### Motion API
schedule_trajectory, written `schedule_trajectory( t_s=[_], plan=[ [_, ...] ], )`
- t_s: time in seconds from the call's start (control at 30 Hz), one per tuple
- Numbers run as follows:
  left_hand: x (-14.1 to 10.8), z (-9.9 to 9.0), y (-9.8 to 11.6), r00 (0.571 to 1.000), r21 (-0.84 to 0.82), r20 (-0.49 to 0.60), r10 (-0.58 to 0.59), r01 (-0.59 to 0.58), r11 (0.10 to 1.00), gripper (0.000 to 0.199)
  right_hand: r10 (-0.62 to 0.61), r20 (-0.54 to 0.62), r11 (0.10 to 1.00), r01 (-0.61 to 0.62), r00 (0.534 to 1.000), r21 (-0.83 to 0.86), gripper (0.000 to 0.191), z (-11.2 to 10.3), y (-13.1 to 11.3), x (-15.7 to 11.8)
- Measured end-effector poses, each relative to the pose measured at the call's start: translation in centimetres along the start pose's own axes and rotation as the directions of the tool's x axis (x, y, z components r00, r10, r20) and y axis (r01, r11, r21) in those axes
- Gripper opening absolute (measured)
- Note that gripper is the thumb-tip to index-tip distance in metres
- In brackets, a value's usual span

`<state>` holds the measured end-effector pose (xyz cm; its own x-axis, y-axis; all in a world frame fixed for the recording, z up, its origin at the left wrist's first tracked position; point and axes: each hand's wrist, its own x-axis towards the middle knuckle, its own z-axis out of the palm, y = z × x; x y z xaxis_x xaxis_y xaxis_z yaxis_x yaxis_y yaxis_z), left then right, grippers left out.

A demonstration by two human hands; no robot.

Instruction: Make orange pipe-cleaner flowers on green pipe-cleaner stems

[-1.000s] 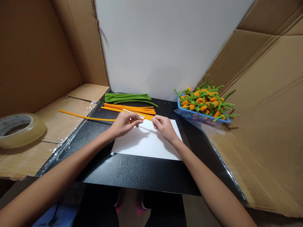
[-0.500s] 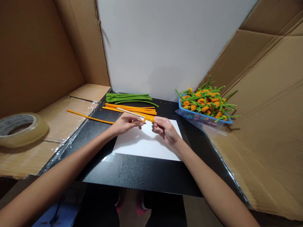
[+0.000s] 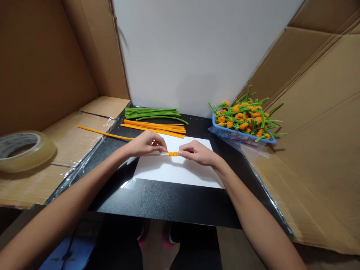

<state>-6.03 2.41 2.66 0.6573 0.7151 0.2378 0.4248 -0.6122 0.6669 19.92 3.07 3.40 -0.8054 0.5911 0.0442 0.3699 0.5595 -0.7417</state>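
Left hand (image 3: 146, 144): pinching the orange pipe cleaner (image 3: 173, 154) beside a pale stick (image 3: 161, 155)
Right hand (image 3: 198, 153): fingertips closed on the coil's other end
Coil: mid-frame over white paper (image 3: 180, 172), part wound, long tail straight
Spare pipe cleaners (image 3: 153, 113): green and orange, uncoiled, upper centre-left
Blue basket (image 3: 241, 138): right, heaped with orange-and-green pieces, seemingly finished

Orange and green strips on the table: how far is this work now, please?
The orange-and-green pieces heaped in the blue basket look done. In hand is an orange coil around a pale stick, between the left hand and right hand; a loose orange strip beyond the left hand seems part of it. The straight orange strips and green strips look unused.
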Motion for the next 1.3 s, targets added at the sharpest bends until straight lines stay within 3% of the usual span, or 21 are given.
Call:
schedule_trajectory(
  t_s=[0.07,0.13,0.27,0.33,0.43,0.53,0.6,0.67,0.73,0.83,0.9,1.0,1.1,1.2,1.3],
  plan=[
    [0.1,0.6,0.4,0.989,0.189,-0.143,0.045,-0.017,0.982,0.015,0.007,-0.134,0.985,-0.030,0.991,-0.170,0.037,0.4,-0.4,0.1],
    [0.1,1.4,1.0,0.952,0.396,-0.279,0.128,-0.007,0.918,0.017,0.002,-0.271,0.965,-0.072,0.963,-0.250,0.034,1.0,-0.8,0.3],
    [0.1,3.1,1.9,0.849,0.590,-0.462,0.257,0.078,0.803,0.025,-0.011,-0.517,0.966,-0.124,0.856,-0.227,0.036,2.8,-1.6,0.8],
    [0.1,3.7,2.1,0.805,0.580,-0.531,0.265,0.117,0.806,0.025,0.022,-0.610,0.983,-0.127,0.792,-0.130,0.039,3.6,-1.9,1.1],
    [0.1,4.3,2.2,0.751,0.527,-0.597,0.283,0.102,0.844,0.021,0.163,-0.653,0.979,-0.040,0.740,0.199,0.042,4.2,-1.7,1.4],
    [0.2,4.6,2.4,0.700,0.441,-0.648,0.299,0.026,0.897,0.018,0.308,-0.607,0.826,0.110,0.733,0.552,0.041,3.7,-1.2,1.6],
    [0.2,4.5,2.5,0.684,0.342,-0.686,0.248,0.002,0.940,0.016,0.339,-0.561,0.717,0.179,0.755,0.674,0.039,3.1,-1.1,1.4],
    [0.3,4.1,2.5,0.704,0.167,-0.700,0.121,-0.003,0.986,0.016,0.302,-0.498,0.645,0.210,0.813,0.735,0.038,2.5,-1.1,1.1],
    [0.4,3.3,2.1,0.786,-0.042,-0.618,-0.020,-0.008,0.999,0.023,0.219,-0.420,0.614,0.211,0.880,0.761,0.039,1.9,-0.9,0.8],
    [0.4,1.9,1.2,0.939,-0.276,-0.327,-0.104,0.010,0.961,0.033,0.082,-0.257,0.633,0.149,0.963,0.760,0.042,1.2,-0.2,0.1],
    [0.4,1.2,0.7,0.980,-0.340,-0.171,-0.104,0.040,0.940,0.035,0.032,-0.106,0.684,0.056,0.994,0.727,0.044,0.6,0.3,-0.2],
    [0.4,0.6,0.3,0.994,-0.291,-0.051,-0.093,0.075,0.954,0.033,0.025,0.089,0.792,-0.074,0.996,0.605,0.046,-0.2,0.8,-0.5],
    [0.3,0.5,0.4,0.999,-0.181,-0.011,-0.048,0.045,0.982,0.028,0.036,0.138,0.927,-0.085,0.990,0.364,0.048,-0.7,0.6,-0.5],
    [0.2,1.0,0.7,0.995,0.068,-0.096,-0.007,0.014,0.998,0.019,0.059,-0.001,0.998,-0.059,0.998,0.018,0.043,-0.3,0.0,-0.1],
    [0.2,2.0,0.8,0.971,0.356,-0.237,0.035,0.053,0.933,0.013,0.065,-0.212,0.971,-0.111,0.975,-0.213,0.037,0.9,-0.5,0.4]
  ],
)
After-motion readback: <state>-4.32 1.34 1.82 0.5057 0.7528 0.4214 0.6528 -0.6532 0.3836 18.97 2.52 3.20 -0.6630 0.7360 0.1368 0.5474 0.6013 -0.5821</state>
